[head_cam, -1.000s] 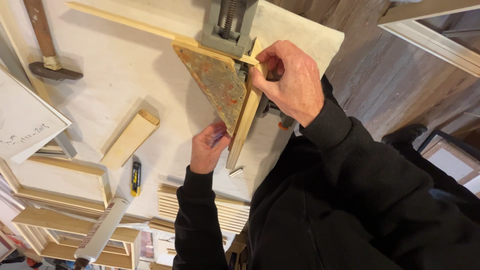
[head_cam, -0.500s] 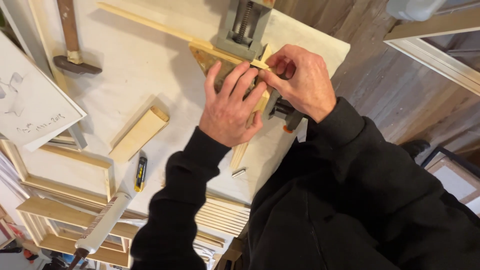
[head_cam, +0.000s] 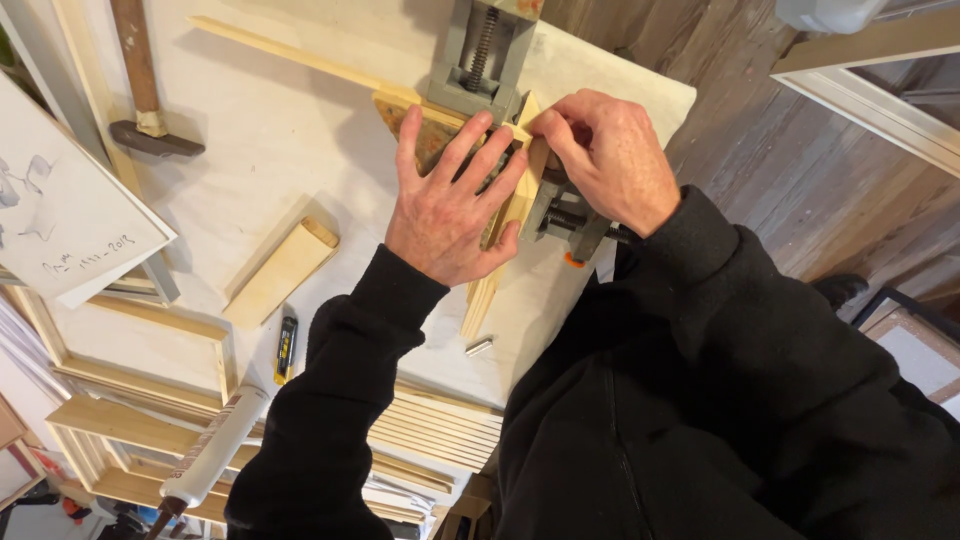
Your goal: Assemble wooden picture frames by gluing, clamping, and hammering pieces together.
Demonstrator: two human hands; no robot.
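Observation:
My left hand (head_cam: 450, 205) lies flat, fingers spread, on a mottled triangular board (head_cam: 412, 128) clamped in a grey corner vise (head_cam: 484, 52). It also presses a pale wooden moulding strip (head_cam: 488, 288) that runs down from the vise. My right hand (head_cam: 608, 158) pinches the top end of that strip beside the vise jaw, above the vise's screw handle (head_cam: 580, 228). A second long strip (head_cam: 300, 58) runs off to the upper left from the vise.
A hammer (head_cam: 142, 92) lies at upper left, next to a white sheet with a drawing (head_cam: 60, 210). A short wood block (head_cam: 280, 270), a small yellow-black tool (head_cam: 286, 348) and a metal pin (head_cam: 479, 347) lie on the white bench. Stacked wooden frames (head_cam: 130, 400) sit lower left.
My left hand rose from under the strip's lower end and spread flat over the triangular board. The right hand stays at the strip's top by the vise.

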